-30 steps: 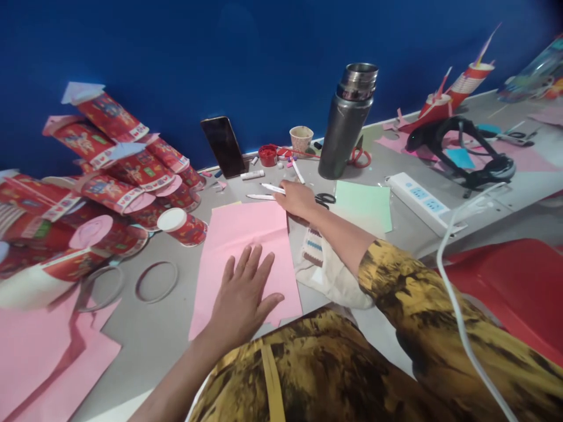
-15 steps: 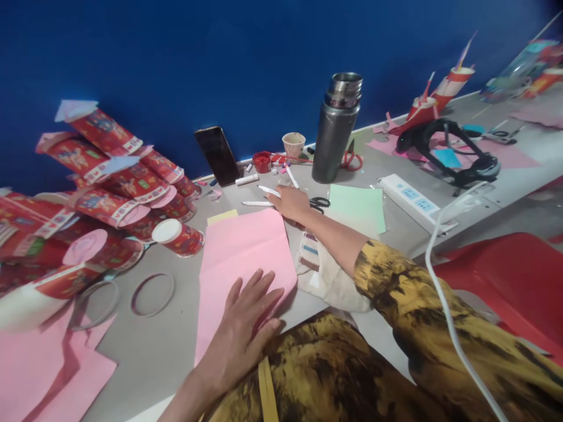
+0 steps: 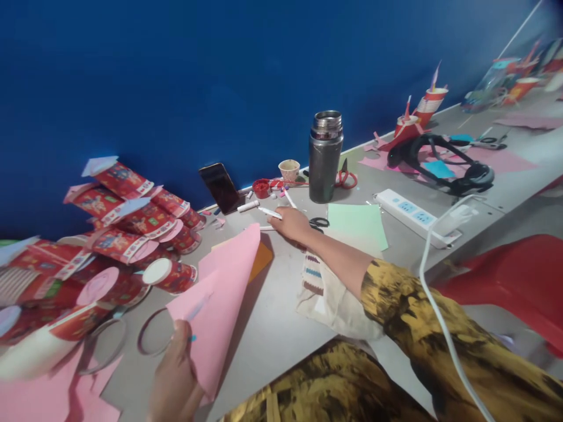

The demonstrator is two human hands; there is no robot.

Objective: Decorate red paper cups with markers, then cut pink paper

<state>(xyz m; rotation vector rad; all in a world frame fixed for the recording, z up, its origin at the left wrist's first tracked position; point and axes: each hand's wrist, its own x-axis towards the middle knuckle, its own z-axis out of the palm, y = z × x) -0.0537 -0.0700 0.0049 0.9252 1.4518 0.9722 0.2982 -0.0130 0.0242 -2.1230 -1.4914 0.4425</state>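
My left hand (image 3: pixel 176 369) is closed on the near left edge of a pink sheet of paper (image 3: pixel 224 293), which is raised and tilted off the table. Under its far corner an orange-yellow paper (image 3: pixel 260 261) shows. My right hand (image 3: pixel 294 225) is closed around a white marker (image 3: pixel 269 213), its tip pointing left, low over the far part of the table. Beside that hand lie another white marker (image 3: pixel 289 198) and black-handled scissors (image 3: pixel 319 223). A cream knitted cloth (image 3: pixel 334 302) lies below my right forearm.
Stacked red paper cups (image 3: pixel 127 220) stand on the left, near tape rings (image 3: pixel 153 332). A phone (image 3: pixel 220 187) leans on the blue wall. A steel flask (image 3: pixel 325 158), a green sheet (image 3: pixel 357 225), a power strip (image 3: pixel 413 214) and a black headset (image 3: pixel 444 161) are farther right.
My left hand has gone from lying flat on the pink paper to gripping its edge and lifting it leftward. My right hand stays near the markers. The view has shifted slightly upward.
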